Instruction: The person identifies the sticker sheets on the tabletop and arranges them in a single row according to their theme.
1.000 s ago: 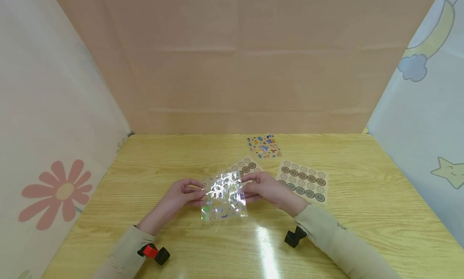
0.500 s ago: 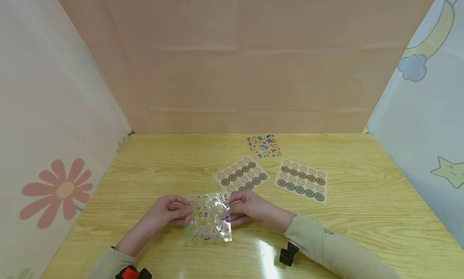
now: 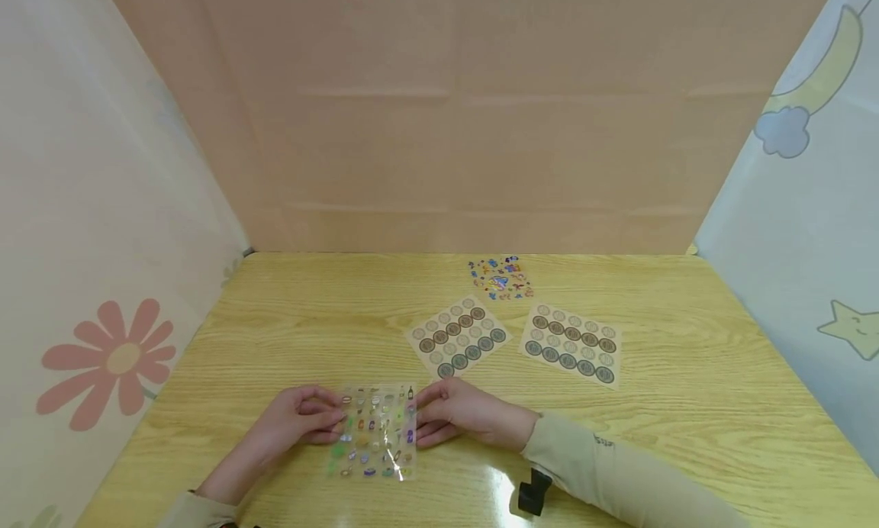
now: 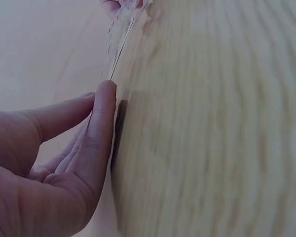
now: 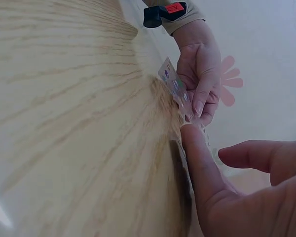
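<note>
Pinching the left edge of a clear sticker sheet (image 3: pixel 374 433), the left hand (image 3: pixel 295 417) has room towards the table's (image 3: pixel 206 391) left edge; at the sheet's right edge, the right hand's (image 3: pixel 463 413) forefinger touches, its thumb slightly apart. This looks like placing the sheet, so the next move would call for an even release, avoiding the angled coin-print sheet (image 3: pixel 456 336) just beyond the right hand.
</note>
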